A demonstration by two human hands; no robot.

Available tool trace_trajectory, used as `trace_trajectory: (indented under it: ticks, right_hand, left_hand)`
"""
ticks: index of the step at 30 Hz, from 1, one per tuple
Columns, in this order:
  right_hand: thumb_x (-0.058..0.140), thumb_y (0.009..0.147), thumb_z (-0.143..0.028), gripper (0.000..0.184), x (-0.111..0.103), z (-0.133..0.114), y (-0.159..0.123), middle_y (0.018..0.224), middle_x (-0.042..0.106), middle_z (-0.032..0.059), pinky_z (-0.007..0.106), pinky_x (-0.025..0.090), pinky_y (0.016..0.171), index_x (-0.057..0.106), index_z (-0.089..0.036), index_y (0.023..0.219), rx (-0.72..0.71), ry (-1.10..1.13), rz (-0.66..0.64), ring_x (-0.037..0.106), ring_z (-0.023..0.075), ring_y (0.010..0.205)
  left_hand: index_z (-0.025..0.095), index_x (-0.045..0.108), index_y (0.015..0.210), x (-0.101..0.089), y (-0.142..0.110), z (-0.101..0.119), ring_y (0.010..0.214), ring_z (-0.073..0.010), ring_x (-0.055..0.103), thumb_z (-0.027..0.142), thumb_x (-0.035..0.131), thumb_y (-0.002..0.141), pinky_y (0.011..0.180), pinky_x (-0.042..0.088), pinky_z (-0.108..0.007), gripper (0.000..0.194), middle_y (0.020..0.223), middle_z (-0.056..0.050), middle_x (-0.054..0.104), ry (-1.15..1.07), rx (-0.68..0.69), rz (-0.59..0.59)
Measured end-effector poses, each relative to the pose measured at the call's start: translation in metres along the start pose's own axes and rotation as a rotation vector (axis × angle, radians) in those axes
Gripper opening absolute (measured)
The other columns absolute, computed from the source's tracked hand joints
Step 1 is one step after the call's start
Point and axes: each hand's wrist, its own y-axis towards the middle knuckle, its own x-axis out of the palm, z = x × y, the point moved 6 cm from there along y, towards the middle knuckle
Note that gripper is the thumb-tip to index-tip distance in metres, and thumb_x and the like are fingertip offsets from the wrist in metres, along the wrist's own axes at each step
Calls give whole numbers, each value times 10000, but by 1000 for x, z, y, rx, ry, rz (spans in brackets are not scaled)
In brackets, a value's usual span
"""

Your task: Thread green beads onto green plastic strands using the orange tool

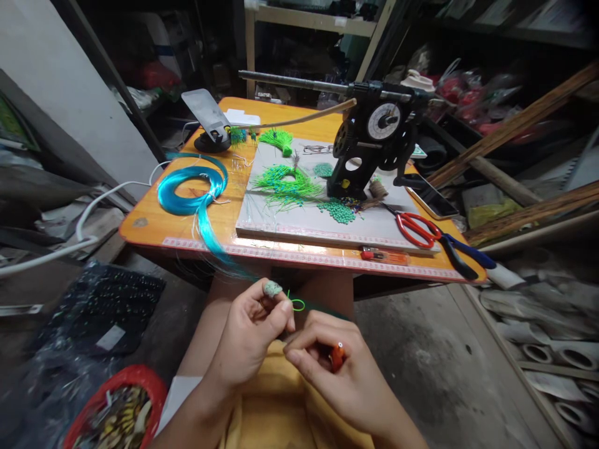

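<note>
My left hand (pixel 253 330) is closed in a pinch on a thin green thread loop (pixel 296 304), with a small pale green bead (pixel 272 288) resting on top of its fingers. My right hand (pixel 341 374) is closed too, gripping a small orange lighter (pixel 337 357) while its fingertips meet the left hand's. Both hands hover over my lap, in front of a low orange table (pixel 187 227). On the table lie a blue thread bundle (pixel 196 193), green threads (pixel 286 184), and a pile of green beads (pixel 339 211) on a grey board (pixel 299 224).
A black winding machine (pixel 374 140) stands on the board. Red scissors (pixel 418 227), blue pliers (pixel 461 249), a phone (pixel 428 194) and another orange lighter (pixel 384 254) lie at the right. A phone stand (pixel 210 121) is at the back left. A red basket (pixel 116 408) sits on the floor.
</note>
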Motion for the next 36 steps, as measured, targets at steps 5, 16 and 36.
trace_trajectory:
  ticks: [5,16,36]
  right_hand:
    - [662,908,-275,161,0,6,-1,709,565,-3,239,372,549,685,-189,774,27,47,10,507,124,632]
    - [308,1071,-261,243,1,1,-2,912,526,21,278,438,781,491,-228,914,-23,-90,6,533,157,843]
    - [540,957,-90,348,-25,0,-4,837,646,31,249,474,603,673,-250,1236,-236,-84,195,600,141,703]
  left_hand:
    - [182,559,752,-1,-1,0,653,-91,524,290,684,920,639,429,-199,235,659,46,593,-2,-1,1]
    - [172,605,761,-2,-3,14,608,-70,562,213,716,840,616,488,-140,143,655,55,591,197,54,156]
    - [186,586,771,8,-7,30,632,-117,540,185,603,858,595,446,-212,89,697,19,599,585,94,-30]
